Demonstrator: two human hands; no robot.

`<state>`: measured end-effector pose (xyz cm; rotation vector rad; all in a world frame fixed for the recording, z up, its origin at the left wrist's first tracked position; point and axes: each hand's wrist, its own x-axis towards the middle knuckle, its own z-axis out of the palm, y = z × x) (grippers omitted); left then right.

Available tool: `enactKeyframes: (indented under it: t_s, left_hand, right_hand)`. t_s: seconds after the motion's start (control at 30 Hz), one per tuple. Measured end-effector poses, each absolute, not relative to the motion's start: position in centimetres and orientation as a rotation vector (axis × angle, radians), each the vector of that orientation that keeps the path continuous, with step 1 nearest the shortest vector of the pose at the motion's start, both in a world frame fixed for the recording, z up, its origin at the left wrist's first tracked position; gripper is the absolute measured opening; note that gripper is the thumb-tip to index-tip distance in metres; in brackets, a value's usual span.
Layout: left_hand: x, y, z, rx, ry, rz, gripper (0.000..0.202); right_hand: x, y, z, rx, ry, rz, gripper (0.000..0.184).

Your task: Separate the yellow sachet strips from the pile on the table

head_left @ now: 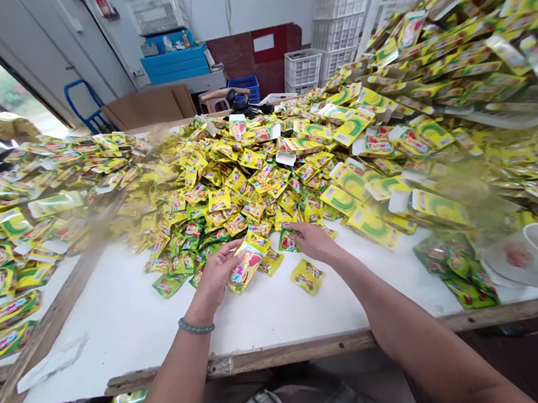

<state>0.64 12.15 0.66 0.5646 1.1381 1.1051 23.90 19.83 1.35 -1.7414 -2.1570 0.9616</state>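
Your left hand [216, 273] is closed on a yellow printed carton [247, 267], thumb and fingers at its left side; the carton is tilted and lies between your two hands. Your right hand [313, 242] is held narrow, its fingertips at a green sachet [288, 242]; whether they grip it or only touch it, you cannot tell from this view. A single yellow sachet [308, 276] lies flat just nearer to you than the right hand, and a heap of sachets [228, 197] rises beyond both hands.

Handling (judged): the carton is probably light thin card, stiff along its folded edges but easily crushed across its broad faces. You take hold best by opposite narrow sides, with little pressure. The sachets look light, soft and glossy, so they may slip; a pinch at the crimped edge is surer than one on the filled middle.

Labels: the carton's face bears large pale letters beside a red-and-green fruit picture, perhaps watermelon. An "S" seems present, but you cannot read the full brand name. The sachets carry small multicoloured lettering, too fine to read. To the right of your right hand, the white tub [517, 258] shows a reddish mark without legible words.
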Motion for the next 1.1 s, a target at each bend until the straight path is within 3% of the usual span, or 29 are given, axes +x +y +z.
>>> enactKeyframes:
  t_s: [0.13, 0.3, 0.4, 0.67, 0.9, 1.1]
  left_hand:
    - [0.7, 11.9, 0.4, 0.637, 1.161, 1.027, 0.061]
    - [1.0, 11.7, -0.4, 1.139, 1.396, 0.845, 0.043]
    - [1.6, 12.0, 0.0, 1.429, 1.566, 0.988, 0.031]
    - [3.8, 13.3, 0.7, 1.177, 1.403, 1.173, 0.034]
    - [3.6, 13.0, 0.3, 0.989, 1.437, 1.264, 0.034]
    - [3.9, 12.9, 1.6, 1.253, 1.570, 1.263, 0.031]
  right_hand:
    - [23.8, 19.8, 1.5, -1.804, -2.151, 0.821, 0.038]
    - [23.4, 19.6, 1.8, -1.549, -1.648, 1.334, 0.034]
    - [22.7, 19.0, 2.3, -1.349, -1.560, 1.458, 0.036]
    - [20.1, 17.1, 2.9, -0.981, -1.512, 1.698, 0.035]
    - [19.9, 17.1, 3.4, -1.118, -1.456, 1.519, 0.028]
    - [20.0, 17.4, 3.8, -1.122, -1.451, 1.560, 0.037]
